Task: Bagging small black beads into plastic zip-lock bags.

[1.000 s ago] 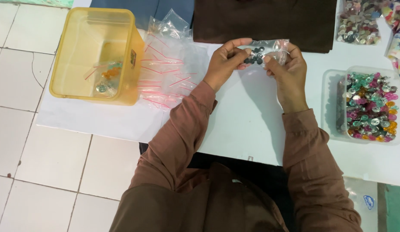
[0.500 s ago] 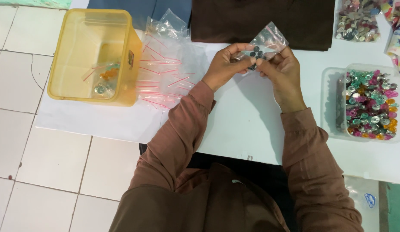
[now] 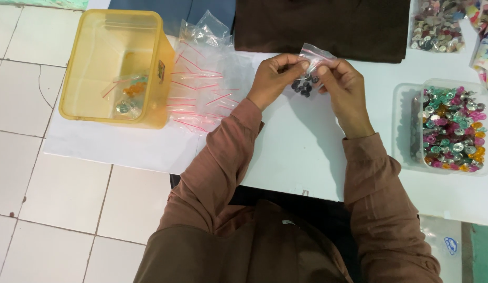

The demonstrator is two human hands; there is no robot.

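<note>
Both hands pinch the top edge of 1 small clear bag (image 3: 310,71): left hand (image 3: 274,78) beside right hand (image 3: 342,86), dark buttons (image 3: 302,86) hanging between them above the surface (image 3: 307,152).

White floor tiles (image 3: 55,194) are filling the left and lower left of the frame, dark grout lines crossing them. A white table (image 3: 307,157) is running across the middle and right, its near edge cutting diagonally toward the lower right. A dark brown cloth (image 3: 328,26) is lying along the top centre. Soft, even light is falling over everything, casting faint shadows on the tabletop.
</note>
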